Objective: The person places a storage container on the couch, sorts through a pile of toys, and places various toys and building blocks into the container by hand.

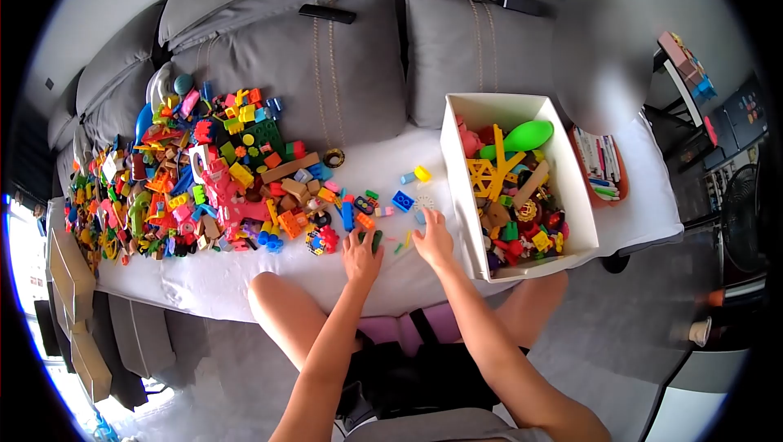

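Note:
At the front edge of the toy pile, my left hand (362,258) has its fingers closed around a small dark green toy piece (377,240). My right hand (435,240) reaches over the white cover with fingers apart, just below a pale clear gear-like disc (423,202). Between the hands lie thin yellow and green bits (407,240). A blue building block (402,201) sits above them, and a yellow piece (422,173) is farther back. Left of my left hand are an upright blue block (347,217) and a red gear-shaped piece (328,238).
A large heap of mixed toys (224,185) spreads across the left of the sofa. On the right stands a white box (584,226) holding toys, with an orange basket (623,169) of books beside it. A remote control (327,14) rests on a grey cushion (367,59).

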A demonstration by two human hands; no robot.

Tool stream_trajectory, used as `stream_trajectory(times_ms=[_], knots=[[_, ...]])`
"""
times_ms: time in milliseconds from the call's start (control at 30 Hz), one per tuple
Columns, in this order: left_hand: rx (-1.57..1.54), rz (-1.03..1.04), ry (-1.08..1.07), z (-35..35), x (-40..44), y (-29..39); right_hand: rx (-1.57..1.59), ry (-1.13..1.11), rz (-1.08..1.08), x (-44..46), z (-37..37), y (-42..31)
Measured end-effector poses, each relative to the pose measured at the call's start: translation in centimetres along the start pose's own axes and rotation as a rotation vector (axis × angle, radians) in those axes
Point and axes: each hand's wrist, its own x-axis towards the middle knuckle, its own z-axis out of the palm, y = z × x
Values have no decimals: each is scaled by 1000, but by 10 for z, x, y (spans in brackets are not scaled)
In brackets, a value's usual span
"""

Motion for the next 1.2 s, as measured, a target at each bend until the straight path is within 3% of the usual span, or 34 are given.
stream_trajectory(times_ms=[33, 167, 267, 333, 367, 400, 433, 467, 567, 667, 767, 833, 867, 933, 1033, 1100, 1167, 1200], knots=[[18, 12, -34, 0, -1, -7, -116, -8, 56, 6, 13, 8], [-47, -33, -141, -5, 2, -16, -44, -24, -30, 19, 45, 45], [-185, 10, -72, 2, -3, -25, 36, 55, -53, 11, 54, 50], [-345, -16, 127, 13, -10, -33, 27, 189, -171, -3, 64, 55], [-424, -28, 227, 20, -14, -36, 183, 145, -65, -11, 69, 59], [-859, -448, 110, 31, -19, -39, 339, 100, 41, -18, 74, 63], [-994, -507, 175, 30, -21, -36, 496, 54, 147, -22, 68, 51], [-1129, -563, 242, 28, -23, -34, 830, -10, 395, -28, 58, 41], [-1326, -779, 372, 23, -16, -20, 455, 200, -12, -38, 42, 25], [-1406, -896, 355, 21, 2, 19, 569, 261, -204, -44, -14, -26], [-1550, -724, 257, -1, 31, 99, 628, 341, -222, -48, -65, -43], [-1649, -504, -46, -14, 45, 143, 692, 460, -190, -49, -94, -38], [-1626, -401, -145, -26, 48, 167, 659, 579, -251, -47, -103, -30], [-1412, -152, -267, -28, 51, 182, 728, 709, -148, -48, -119, -34], [-1212, -152, -120, -2, 46, 156, 705, 679, -176, -49, -122, -37], [-890, -88, 34, -1, 40, 122, 758, 415, -188, -47, -98, -27], [-467, 170, 259, 15, 40, 66, 750, 233, -209, -35, -72, -34], [-330, 138, 233, 5, 41, 49, 634, 186, -228, -25, -55, -36]])
